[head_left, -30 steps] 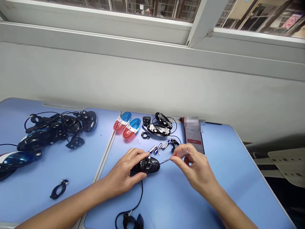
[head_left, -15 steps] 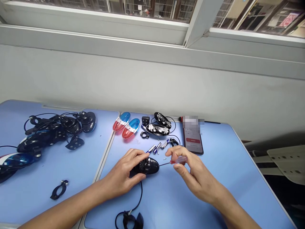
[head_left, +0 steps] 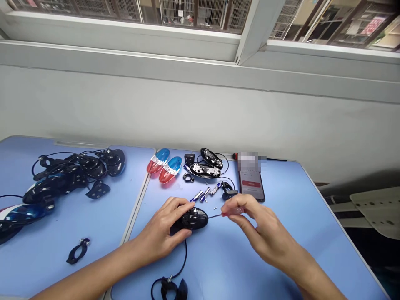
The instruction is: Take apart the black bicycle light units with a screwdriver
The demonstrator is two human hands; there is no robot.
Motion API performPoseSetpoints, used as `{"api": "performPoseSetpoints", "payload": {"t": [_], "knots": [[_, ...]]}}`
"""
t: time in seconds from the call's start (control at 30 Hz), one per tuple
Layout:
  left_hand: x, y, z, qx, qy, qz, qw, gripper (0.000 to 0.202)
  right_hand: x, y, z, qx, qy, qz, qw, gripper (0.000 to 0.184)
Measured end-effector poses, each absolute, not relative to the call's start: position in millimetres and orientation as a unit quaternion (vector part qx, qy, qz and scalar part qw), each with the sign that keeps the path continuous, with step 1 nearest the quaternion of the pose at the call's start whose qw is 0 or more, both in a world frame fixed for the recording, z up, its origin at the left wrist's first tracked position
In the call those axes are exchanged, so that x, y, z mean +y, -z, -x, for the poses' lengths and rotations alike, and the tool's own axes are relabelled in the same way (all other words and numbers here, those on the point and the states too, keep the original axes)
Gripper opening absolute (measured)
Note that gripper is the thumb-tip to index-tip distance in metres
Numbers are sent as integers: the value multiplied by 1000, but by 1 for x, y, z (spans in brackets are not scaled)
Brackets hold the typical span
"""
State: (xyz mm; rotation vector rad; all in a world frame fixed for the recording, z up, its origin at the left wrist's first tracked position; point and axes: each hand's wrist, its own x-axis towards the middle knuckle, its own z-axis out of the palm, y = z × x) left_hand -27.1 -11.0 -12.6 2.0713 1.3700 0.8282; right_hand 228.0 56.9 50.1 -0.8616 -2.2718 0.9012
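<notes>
My left hand (head_left: 170,225) is closed around a glossy black oval bike-light housing (head_left: 198,218), holding it against the blue table. Its left part is hidden under my fingers. Pinched in my right hand (head_left: 253,225) is a screwdriver (head_left: 233,211) with a clear red handle; the shaft points left and its tip meets the right end of the housing. A black cable (head_left: 185,254) runs from the housing toward a black clamp (head_left: 170,287) at the front edge. Just behind the housing lie several batteries (head_left: 204,194) and small loose screws (head_left: 215,208).
Two red-and-blue lens covers (head_left: 170,170), two opened black housings (head_left: 205,170) and a phone (head_left: 251,183) lie at the back. Assembled lights with cables (head_left: 59,181) are heaped on the left table. A black ring clamp (head_left: 77,251) lies in front of them.
My right fingers have closed in on the screwdriver handle, where they were more spread before. My left hand and the housing stay in place; the view has shifted slightly.
</notes>
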Motion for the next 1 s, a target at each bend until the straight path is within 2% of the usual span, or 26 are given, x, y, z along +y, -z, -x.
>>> {"api": "performPoseSetpoints", "payload": {"t": [0.2,0.37,0.57,0.77,1.0], "knots": [[-10,12,29,500,-310,-759,279,57,48,-42,-215,-811,-318,329,365,13],[-11,13,29,500,-310,-757,284,56,47,-42,-211,-830,-232,286,420,12],[-11,14,29,502,-300,-759,286,57,49,-42,-215,-815,-264,318,406,26],[-11,13,29,503,-306,-757,282,57,54,-46,-220,-842,-299,245,375,37],[-11,12,28,510,-298,-752,292,56,57,-35,-212,-818,-194,339,423,19]]}}
